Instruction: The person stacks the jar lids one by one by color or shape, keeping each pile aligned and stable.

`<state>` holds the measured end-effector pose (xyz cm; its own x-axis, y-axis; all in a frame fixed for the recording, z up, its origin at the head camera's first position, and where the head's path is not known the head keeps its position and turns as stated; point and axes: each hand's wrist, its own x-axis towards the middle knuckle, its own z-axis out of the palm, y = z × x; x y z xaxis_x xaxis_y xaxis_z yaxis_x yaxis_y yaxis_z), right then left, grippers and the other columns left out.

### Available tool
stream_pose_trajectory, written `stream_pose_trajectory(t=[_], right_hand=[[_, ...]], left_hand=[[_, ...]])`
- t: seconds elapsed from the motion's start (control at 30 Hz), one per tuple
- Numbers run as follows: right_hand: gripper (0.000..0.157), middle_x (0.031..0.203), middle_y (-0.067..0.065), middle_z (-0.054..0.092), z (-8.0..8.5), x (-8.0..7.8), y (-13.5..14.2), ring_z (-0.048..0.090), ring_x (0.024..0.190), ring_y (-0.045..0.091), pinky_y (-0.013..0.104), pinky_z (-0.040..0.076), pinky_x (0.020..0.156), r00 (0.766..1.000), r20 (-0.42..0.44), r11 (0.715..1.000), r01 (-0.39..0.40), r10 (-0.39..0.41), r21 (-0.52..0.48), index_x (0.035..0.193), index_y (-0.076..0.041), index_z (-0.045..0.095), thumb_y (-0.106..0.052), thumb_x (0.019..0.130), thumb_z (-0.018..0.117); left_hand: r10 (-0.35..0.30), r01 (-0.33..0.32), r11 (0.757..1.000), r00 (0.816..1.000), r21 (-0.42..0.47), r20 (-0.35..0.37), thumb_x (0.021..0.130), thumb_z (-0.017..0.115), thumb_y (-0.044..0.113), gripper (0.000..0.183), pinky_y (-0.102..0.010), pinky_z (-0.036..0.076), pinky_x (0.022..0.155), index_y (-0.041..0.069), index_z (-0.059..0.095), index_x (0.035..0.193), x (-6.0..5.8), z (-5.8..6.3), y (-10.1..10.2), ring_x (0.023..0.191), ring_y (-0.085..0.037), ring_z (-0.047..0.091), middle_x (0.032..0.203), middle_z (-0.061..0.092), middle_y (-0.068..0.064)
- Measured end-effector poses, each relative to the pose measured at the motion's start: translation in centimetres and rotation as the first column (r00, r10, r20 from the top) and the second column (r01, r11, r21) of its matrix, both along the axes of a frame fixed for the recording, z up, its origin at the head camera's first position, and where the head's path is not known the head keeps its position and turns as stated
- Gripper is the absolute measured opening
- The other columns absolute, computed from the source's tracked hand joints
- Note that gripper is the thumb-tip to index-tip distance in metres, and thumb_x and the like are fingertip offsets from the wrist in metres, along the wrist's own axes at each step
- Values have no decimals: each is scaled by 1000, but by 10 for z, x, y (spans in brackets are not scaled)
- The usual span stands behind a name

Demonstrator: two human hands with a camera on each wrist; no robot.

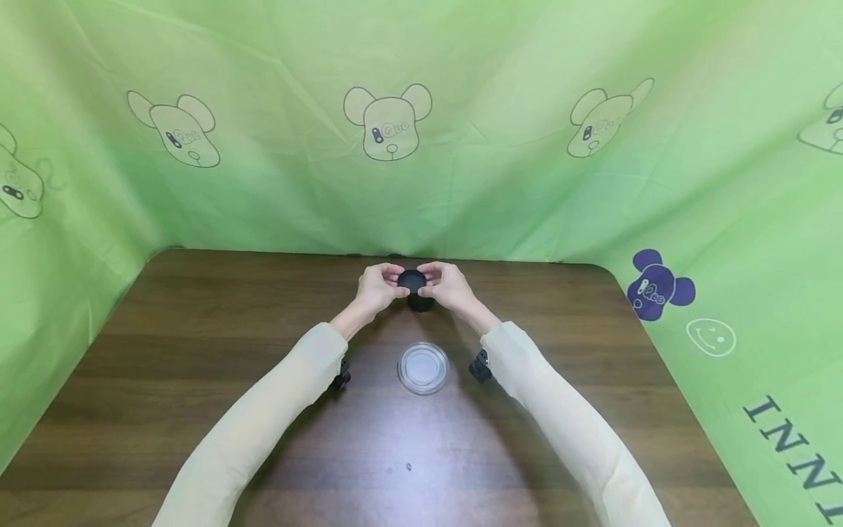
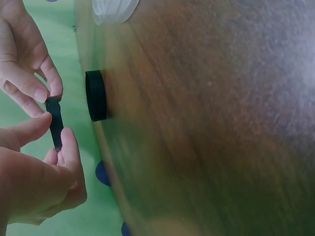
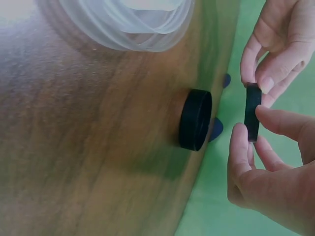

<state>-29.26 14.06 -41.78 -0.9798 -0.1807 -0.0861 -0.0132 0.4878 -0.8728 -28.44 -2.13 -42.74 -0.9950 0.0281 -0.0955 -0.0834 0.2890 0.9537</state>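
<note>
A round flat black lid [image 1: 412, 281] is held level above the far part of the table by both hands. My left hand [image 1: 380, 287] pinches its left edge between thumb and fingers, and my right hand [image 1: 449, 286] pinches the right edge the same way. Below it, a shallow round black container [image 3: 193, 120] stands on the table with its open side up. The lid is apart from this container in both wrist views and partly covers it in the head view. Nearer the body stands a clear round dish [image 1: 424, 368], which neither hand touches.
The brown wooden table [image 1: 197, 410] ends at a green printed cloth [image 1: 283, 183] behind and at both sides. A tiny dark speck [image 1: 408, 467] lies on the near part of the table. Black wrist cameras hang under both sleeves, flanking the clear dish.
</note>
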Motion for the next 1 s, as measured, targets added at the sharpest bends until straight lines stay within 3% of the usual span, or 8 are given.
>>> stream_pose_trajectory(t=[0.53, 1.0], right_hand=[[45, 114, 26, 61, -11, 6, 11, 62, 106, 36, 36, 50, 92, 1000, 26, 1000, 13, -14, 18, 125, 8, 57, 9, 82, 66], [45, 117, 24, 61, -15, 9, 16, 62, 105, 33, 35, 50, 91, 999, 13, 998, 34, -35, 61, 125, 7, 57, 10, 81, 67]], left_hand=[[-24, 24, 999, 1000, -32, 2, 74, 77, -9, 40, -30, 52, 84, -2, 68, 112, 0, -10, 12, 92, -25, 64, 101, 68, -15], [-62, 59, 991, 998, -118, -25, 74, 78, -7, 39, -29, 52, 83, -2, 68, 111, -2, -12, 21, 90, -24, 66, 99, 69, -15]])
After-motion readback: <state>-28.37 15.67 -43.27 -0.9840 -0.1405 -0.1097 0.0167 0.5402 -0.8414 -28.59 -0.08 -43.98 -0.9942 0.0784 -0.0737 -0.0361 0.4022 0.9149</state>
